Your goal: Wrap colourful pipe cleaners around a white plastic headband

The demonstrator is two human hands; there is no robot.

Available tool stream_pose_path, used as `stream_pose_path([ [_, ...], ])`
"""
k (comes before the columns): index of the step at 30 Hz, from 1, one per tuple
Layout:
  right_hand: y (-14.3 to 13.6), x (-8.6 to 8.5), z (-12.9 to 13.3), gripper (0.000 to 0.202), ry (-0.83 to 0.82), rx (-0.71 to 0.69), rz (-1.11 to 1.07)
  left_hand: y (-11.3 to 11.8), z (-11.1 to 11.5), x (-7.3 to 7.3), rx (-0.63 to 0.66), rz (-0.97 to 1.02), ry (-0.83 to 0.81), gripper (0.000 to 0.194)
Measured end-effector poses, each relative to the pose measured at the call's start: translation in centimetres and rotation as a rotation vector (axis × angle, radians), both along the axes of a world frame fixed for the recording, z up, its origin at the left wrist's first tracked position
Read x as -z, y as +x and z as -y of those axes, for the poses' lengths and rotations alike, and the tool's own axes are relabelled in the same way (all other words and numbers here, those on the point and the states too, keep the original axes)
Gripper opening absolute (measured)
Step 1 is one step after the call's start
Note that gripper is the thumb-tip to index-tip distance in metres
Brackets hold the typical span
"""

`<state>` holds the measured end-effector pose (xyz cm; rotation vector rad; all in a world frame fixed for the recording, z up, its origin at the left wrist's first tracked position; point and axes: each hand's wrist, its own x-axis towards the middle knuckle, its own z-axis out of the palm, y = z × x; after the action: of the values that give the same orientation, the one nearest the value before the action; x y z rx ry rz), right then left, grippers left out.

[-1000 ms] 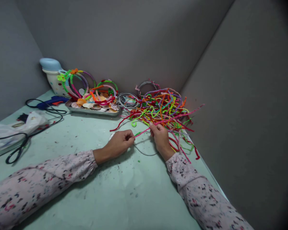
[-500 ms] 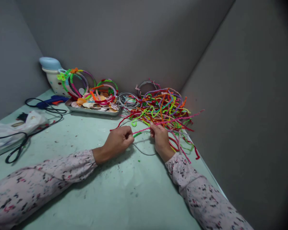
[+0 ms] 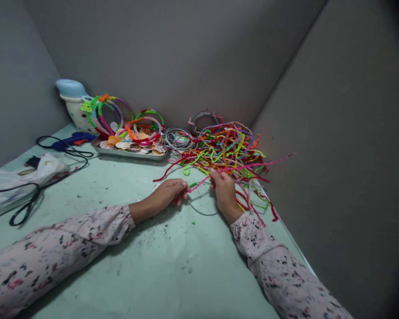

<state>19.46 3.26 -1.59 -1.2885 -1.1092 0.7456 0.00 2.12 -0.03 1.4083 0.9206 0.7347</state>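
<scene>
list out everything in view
strip: one, pink, in hands
wire: one, grey-green, between hands
strip pile: one, multicoloured, right
coils: several, grey, back
tray: one, silver, back
shells: many, mixed, tray
headbands: several, multicoloured, tray
jar: one, white-blue, left
tool: one, blue-orange, left
cord: count unclear, black, left
bag: one, white, left
table: one, green, below
walls: three, grey, around
left hand: one, at strip's end
right hand: one, pinching strip
sleeves: two, pink, arms

Left forearm (image 3: 63, 243) reaches in from lower left; left hand (image 3: 171, 194) back upward, thumb and index pinched, other fingers loosely curled beneath. Right forearm (image 3: 279, 266) slants up from lower right; right hand (image 3: 224, 189) apart from left, thumb uppermost, fingers bent inward.
</scene>
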Motion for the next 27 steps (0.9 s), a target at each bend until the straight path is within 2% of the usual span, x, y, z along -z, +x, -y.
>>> stream_pose_path([
  [3,-0.1,-0.2,0.1,0.039,0.0,0.0,-0.009,0.1,0.0,-0.1,-0.004,-0.002,-0.025,0.026],
  [13,-0.3,-0.5,0.4,0.039,-0.007,-0.005,0.015,0.0,-0.1,-0.1,0.129,-0.072,-0.003,0.029],
  [21,0.0,-0.2,0.2,0.039,-0.014,-0.014,-0.01,-0.1,-0.5,0.5,0.078,-0.107,0.048,0.023],
  [24,-0.1,-0.3,0.0,0.037,-0.056,-0.032,-0.084,-0.2,-0.3,0.2,0.014,-0.194,0.2,0.021],
  [27,-0.4,-0.6,-0.2,0.036,-0.088,-0.04,-0.145,-0.2,0.3,-0.8,-0.087,-0.41,0.566,0.017],
])
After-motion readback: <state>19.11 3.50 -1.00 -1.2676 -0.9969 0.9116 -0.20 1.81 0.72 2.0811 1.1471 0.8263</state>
